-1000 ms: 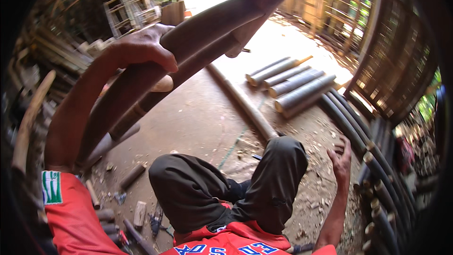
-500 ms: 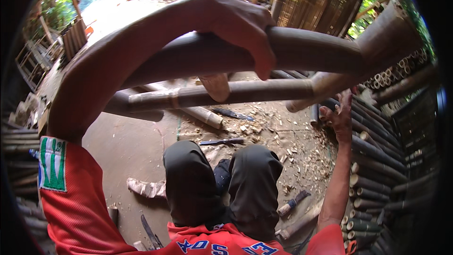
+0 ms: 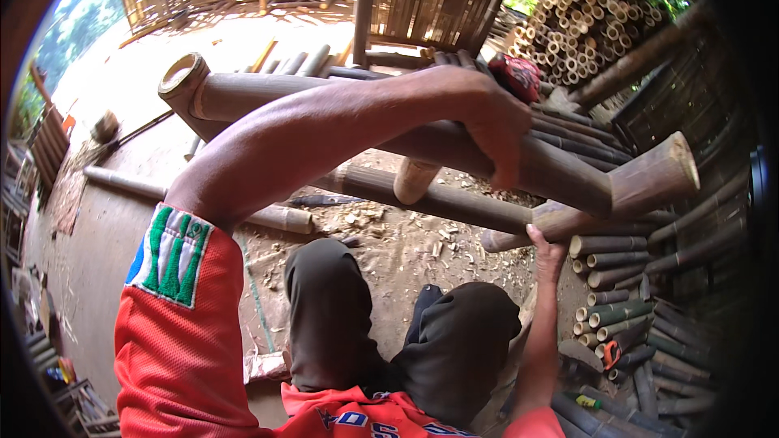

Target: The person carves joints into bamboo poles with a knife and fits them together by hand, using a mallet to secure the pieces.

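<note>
L hand [image 3: 495,120] clamped over top bamboo pole [image 3: 561,172], R hand [image 3: 548,256] touching end pc [image 3: 649,182], can't tell grip

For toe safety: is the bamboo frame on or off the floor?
Off: the left hand holds the bamboo frame up; the right hand touches it.

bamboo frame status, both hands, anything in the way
Left hand gripping bamboo frame by thick pole. Right hand at lower rail, grip unclear. Cut bamboo pieces to the right.

Blue letters [image 3: 351,419] on red shirt [image 3: 178,357]; green-white sleeve patch [image 3: 170,258].
</note>
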A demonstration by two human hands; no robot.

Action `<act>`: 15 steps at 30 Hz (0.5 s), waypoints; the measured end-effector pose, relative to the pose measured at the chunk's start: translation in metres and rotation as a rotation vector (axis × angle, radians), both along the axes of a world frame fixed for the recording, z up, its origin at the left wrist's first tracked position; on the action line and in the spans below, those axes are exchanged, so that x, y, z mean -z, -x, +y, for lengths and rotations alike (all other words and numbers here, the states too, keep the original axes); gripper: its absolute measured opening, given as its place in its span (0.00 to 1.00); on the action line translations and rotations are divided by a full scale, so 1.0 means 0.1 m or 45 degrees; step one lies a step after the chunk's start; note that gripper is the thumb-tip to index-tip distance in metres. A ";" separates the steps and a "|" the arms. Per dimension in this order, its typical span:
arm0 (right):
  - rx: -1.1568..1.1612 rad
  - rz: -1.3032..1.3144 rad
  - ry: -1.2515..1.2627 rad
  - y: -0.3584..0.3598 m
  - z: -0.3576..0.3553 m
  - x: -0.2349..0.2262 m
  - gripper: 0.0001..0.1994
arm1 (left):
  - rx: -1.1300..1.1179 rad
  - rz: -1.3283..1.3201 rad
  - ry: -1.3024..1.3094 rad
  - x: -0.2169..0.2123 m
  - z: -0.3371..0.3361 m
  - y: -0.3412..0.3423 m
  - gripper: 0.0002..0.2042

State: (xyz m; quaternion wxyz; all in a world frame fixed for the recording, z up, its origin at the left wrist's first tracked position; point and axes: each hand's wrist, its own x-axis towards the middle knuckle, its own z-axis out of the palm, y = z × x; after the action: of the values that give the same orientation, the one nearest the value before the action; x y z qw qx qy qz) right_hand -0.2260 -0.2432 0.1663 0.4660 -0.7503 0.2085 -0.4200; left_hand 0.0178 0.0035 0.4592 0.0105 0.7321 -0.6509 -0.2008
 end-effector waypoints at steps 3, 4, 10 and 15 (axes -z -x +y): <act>0.018 0.031 0.100 -0.01 -0.20 0.30 0.29 | 0.001 -0.001 -0.044 0.29 -0.32 -0.10 0.36; -0.018 0.020 0.004 -0.10 -0.13 0.38 0.28 | -0.019 0.007 -0.070 0.45 -0.39 -0.18 0.36; 0.185 0.547 0.079 -0.19 -0.44 0.85 0.24 | -0.089 0.064 -0.043 1.05 -0.80 -0.48 0.40; -0.068 1.067 0.033 -0.41 0.31 0.26 0.21 | -0.296 0.006 0.308 1.13 -0.69 -0.66 0.31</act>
State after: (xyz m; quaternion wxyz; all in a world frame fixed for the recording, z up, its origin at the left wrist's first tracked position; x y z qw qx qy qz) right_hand -0.1849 -0.2122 0.1407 0.3420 -0.8673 0.3550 -0.0688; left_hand 0.0833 -0.0655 0.3466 0.1236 0.7954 -0.5811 -0.1201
